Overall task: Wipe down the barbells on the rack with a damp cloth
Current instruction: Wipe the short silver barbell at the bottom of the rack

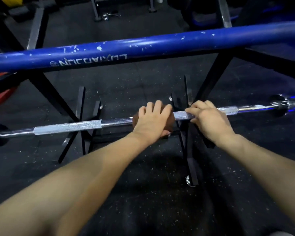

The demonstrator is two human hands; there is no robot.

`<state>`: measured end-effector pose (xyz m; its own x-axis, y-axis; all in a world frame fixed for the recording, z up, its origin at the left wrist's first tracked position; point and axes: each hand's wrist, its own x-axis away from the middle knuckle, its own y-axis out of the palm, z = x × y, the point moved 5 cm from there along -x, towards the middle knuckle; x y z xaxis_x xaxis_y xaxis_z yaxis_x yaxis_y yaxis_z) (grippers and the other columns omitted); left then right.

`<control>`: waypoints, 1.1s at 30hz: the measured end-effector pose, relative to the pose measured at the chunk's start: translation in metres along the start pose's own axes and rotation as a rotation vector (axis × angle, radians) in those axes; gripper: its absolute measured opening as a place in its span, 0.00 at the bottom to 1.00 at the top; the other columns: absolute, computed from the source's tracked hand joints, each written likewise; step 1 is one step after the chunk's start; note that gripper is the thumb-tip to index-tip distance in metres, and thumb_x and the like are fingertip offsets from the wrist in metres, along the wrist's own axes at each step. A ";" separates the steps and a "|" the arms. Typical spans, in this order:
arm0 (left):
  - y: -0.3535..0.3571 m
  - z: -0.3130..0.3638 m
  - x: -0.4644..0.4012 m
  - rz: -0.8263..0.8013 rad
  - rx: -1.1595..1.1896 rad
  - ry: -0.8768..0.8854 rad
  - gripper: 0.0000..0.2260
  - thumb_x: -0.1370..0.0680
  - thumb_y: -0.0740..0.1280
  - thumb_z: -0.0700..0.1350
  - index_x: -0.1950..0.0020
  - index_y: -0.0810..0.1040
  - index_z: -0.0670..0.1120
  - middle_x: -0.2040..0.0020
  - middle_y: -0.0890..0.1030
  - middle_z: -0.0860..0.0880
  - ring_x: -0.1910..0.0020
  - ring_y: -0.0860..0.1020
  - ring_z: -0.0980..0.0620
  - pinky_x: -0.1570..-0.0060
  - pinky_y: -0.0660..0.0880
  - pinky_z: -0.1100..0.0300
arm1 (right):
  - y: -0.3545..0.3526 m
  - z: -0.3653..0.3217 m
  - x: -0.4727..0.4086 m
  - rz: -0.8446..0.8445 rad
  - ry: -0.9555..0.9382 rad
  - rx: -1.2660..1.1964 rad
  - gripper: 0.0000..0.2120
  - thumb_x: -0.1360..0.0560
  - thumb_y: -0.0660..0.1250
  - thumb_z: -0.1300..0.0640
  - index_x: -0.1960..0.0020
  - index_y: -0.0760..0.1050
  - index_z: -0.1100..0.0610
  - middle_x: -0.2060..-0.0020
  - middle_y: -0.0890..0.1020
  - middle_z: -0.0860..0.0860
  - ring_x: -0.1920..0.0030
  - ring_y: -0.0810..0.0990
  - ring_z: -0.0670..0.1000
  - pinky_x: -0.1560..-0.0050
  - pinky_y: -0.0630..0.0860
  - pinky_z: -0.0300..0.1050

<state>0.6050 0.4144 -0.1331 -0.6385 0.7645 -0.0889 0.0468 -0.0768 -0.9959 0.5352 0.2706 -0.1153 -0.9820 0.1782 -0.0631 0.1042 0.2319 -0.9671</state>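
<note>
A silver barbell [85,126] with knurled grip sections lies across a low black rack [80,106], running from lower left to upper right. My left hand [153,120] wraps a brown cloth [134,120] around the bar near its middle; only a dark edge of the cloth shows beside my fingers. My right hand [209,120] grips the bar just to the right, fingers curled over the knurling. Higher and farther away, a thick blue barbell [143,46] with chipped paint and white lettering spans the whole view.
The black rack's uprights [187,92] rise between my hands. Dark speckled rubber flooring [126,184] lies below. The silver bar's sleeve and collar [279,103] sit at the right edge. A red object [0,97] is at the left, and other black frames [95,9] stand behind.
</note>
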 end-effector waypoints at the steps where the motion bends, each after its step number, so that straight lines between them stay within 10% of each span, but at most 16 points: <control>1: 0.000 0.000 0.001 0.004 0.006 0.022 0.37 0.30 0.71 0.59 0.28 0.58 0.52 0.36 0.63 0.47 0.41 0.64 0.45 0.39 0.62 0.49 | 0.000 -0.001 0.000 -0.003 0.015 0.035 0.14 0.24 0.64 0.62 0.40 0.76 0.52 0.45 0.74 0.47 0.44 0.68 0.51 0.54 0.74 0.49; 9: -0.009 -0.075 0.050 0.058 -0.141 -0.048 0.40 0.41 0.79 0.57 0.33 0.70 0.48 0.44 0.72 0.43 0.49 0.73 0.39 0.50 0.72 0.46 | 0.005 -0.001 -0.004 0.035 0.029 0.070 0.08 0.21 0.61 0.59 0.46 0.77 0.52 0.47 0.74 0.47 0.46 0.68 0.50 0.59 0.72 0.43; 18: -0.001 0.013 -0.011 -0.036 -0.020 0.063 0.37 0.30 0.72 0.58 0.28 0.57 0.52 0.35 0.62 0.47 0.39 0.64 0.45 0.39 0.63 0.49 | 0.003 0.002 -0.004 0.034 0.033 -0.003 0.10 0.22 0.62 0.57 0.42 0.78 0.52 0.47 0.75 0.47 0.44 0.69 0.51 0.53 0.74 0.47; 25: -0.004 -0.061 0.044 0.191 -0.170 0.019 0.43 0.47 0.82 0.55 0.37 0.69 0.46 0.48 0.69 0.44 0.54 0.69 0.42 0.57 0.75 0.47 | 0.008 0.018 0.006 0.088 0.079 -0.204 0.11 0.22 0.61 0.61 0.44 0.80 0.56 0.44 0.76 0.53 0.43 0.71 0.53 0.47 0.70 0.46; 33: -0.004 0.029 -0.029 0.019 0.009 -0.082 0.32 0.30 0.55 0.69 0.33 0.67 0.50 0.40 0.68 0.46 0.42 0.68 0.44 0.45 0.66 0.49 | 0.008 0.016 0.009 0.190 0.065 -0.219 0.09 0.23 0.64 0.57 0.46 0.81 0.57 0.47 0.79 0.49 0.45 0.72 0.52 0.51 0.74 0.48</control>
<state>0.6010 0.3745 -0.1262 -0.6987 0.7075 -0.1062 0.0528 -0.0970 -0.9939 0.5247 0.2588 -0.1271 -0.9302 0.2971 -0.2156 0.3239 0.3878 -0.8630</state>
